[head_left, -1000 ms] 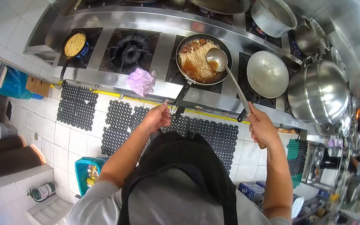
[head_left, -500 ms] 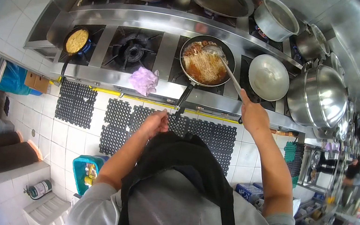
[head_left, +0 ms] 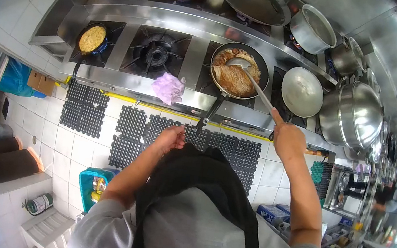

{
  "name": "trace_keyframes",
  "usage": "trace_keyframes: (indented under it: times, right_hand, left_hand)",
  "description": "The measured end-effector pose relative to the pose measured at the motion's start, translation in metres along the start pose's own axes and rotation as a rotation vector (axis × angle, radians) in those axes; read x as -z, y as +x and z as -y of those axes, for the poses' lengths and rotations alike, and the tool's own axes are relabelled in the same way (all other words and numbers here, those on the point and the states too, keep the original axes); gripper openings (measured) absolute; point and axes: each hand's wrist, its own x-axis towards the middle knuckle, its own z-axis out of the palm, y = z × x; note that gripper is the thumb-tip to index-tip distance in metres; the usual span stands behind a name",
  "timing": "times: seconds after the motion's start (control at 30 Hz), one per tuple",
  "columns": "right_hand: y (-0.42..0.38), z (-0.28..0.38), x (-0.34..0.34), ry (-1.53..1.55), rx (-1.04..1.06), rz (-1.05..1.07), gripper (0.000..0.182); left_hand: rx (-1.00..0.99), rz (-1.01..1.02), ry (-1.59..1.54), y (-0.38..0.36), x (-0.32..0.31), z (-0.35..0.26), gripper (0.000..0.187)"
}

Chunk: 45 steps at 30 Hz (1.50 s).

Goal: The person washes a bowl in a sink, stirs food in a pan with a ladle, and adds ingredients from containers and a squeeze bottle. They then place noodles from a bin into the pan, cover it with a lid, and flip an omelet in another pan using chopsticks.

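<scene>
Right hand (head_left: 289, 140) gripping ladle (head_left: 261, 91), noodles (head_left: 232, 81) in pan (head_left: 264, 75) ahead-left of that hand, left hand (head_left: 171, 139) loosely half-open

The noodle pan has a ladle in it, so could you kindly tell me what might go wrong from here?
The pan might turn or slide under the ladle, as the left hand is off its handle. The lilac cloth at the stove's front edge could fall, or scorch if the nearby burner were lit.

Bright light, glare on the steel pot (head_left: 358, 118), fisheye bending toward black edges
</scene>
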Motion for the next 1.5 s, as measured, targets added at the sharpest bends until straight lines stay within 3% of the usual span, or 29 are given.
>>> trace_keyframes:
  times: [0.27,0.4,0.5,0.77,1.0,1.07,1.3,1.43,1.5]
  right_hand:
    - [-0.018,0.004,-0.016,-0.148,0.065,-0.153,0.077]
    - [-0.050,0.003,-0.014,-0.130,-0.055,-0.049,0.079]
    - [-0.054,-0.002,-0.048,-0.138,-0.019,-0.073,0.078]
    - [-0.067,0.030,-0.014,0.156,-0.029,-0.101,0.064]
    - [-0.051,0.053,-0.041,0.090,-0.076,-0.021,0.061]
    - [-0.052,0.049,-0.020,0.080,-0.090,-0.007,0.068]
    - [-0.057,0.042,-0.038,0.251,-0.051,-0.063,0.063]
    - [-0.057,0.039,-0.032,0.394,-0.173,-0.065,0.061]
    - [-0.047,0.048,-0.057,0.435,-0.268,-0.100,0.059]
  left_hand:
    - [0.010,0.028,0.086,-0.001,-0.002,-0.020,0.034]
    - [-0.032,0.043,0.123,-0.016,-0.003,-0.030,0.031]
    - [0.002,0.031,0.120,-0.016,0.007,-0.024,0.035]
    - [0.032,0.030,0.147,-0.015,0.040,-0.008,0.031]
    - [0.030,0.032,0.181,-0.013,0.049,-0.004,0.030]
    - [0.027,0.031,0.178,-0.015,0.047,-0.005,0.031]
    - [0.004,0.051,0.184,-0.017,0.036,-0.008,0.034]
    - [0.019,0.078,0.232,-0.013,0.012,-0.015,0.039]
    - [-0.046,0.187,0.263,0.001,-0.011,-0.022,0.047]
